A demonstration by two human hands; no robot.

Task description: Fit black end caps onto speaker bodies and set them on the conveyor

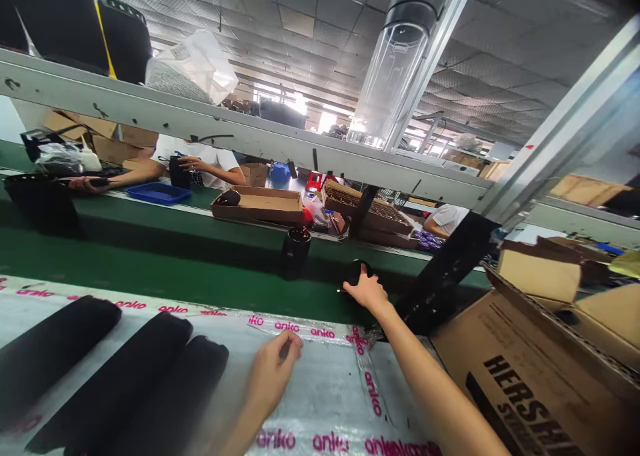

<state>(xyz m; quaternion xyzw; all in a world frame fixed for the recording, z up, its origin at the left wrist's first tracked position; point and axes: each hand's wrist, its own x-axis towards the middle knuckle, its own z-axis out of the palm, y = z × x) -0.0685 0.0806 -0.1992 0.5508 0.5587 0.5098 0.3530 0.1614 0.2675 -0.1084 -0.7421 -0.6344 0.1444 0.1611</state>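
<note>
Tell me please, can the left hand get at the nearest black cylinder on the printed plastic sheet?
Probably yes: the left hand is over the same anko-printed plastic sheet, close beside the black cylinder, and nothing appears to stand between them.

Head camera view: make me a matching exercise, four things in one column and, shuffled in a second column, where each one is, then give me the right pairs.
Things:
1. right hand
2. left hand
3. blue plastic tray
4. black cylinder

Places:
A. upright on the green belt
B. over the pink-printed plastic sheet
C. left of the open cardboard box
D. on the black rounded object

Pairs: 1-D, 2-B, 3-C, 4-A.
</note>
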